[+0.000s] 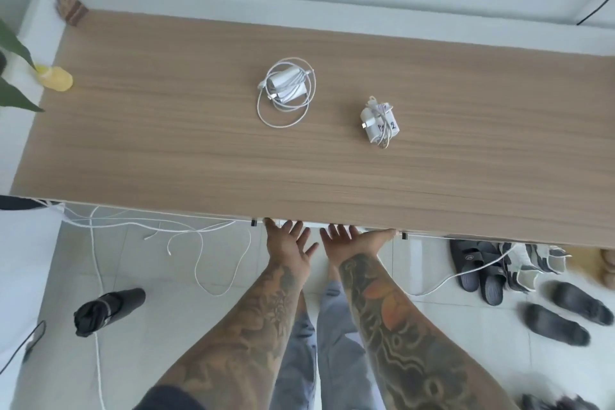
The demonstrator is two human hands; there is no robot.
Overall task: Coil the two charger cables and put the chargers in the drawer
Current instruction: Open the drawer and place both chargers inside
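Two white chargers lie on the wooden desk top (199, 143). The larger charger (287, 87) sits mid-desk with its cable in a loose loop around it. To its right the smaller charger (379, 125) has its cable wound tightly round the body. My left hand (289, 243) and my right hand (352, 240) are side by side at the desk's near edge, fingers spread and straight, fingertips reaching under the edge where a thin white strip of the drawer front (312, 226) shows. Neither hand holds anything.
Loose white cables (199, 243) hang below the desk on the left. A folded black umbrella (106, 309) lies on the tiled floor. Slippers and shoes (499, 270) crowd the floor at right. A yellow object (56, 77) and plant leaves sit at the desk's left end.
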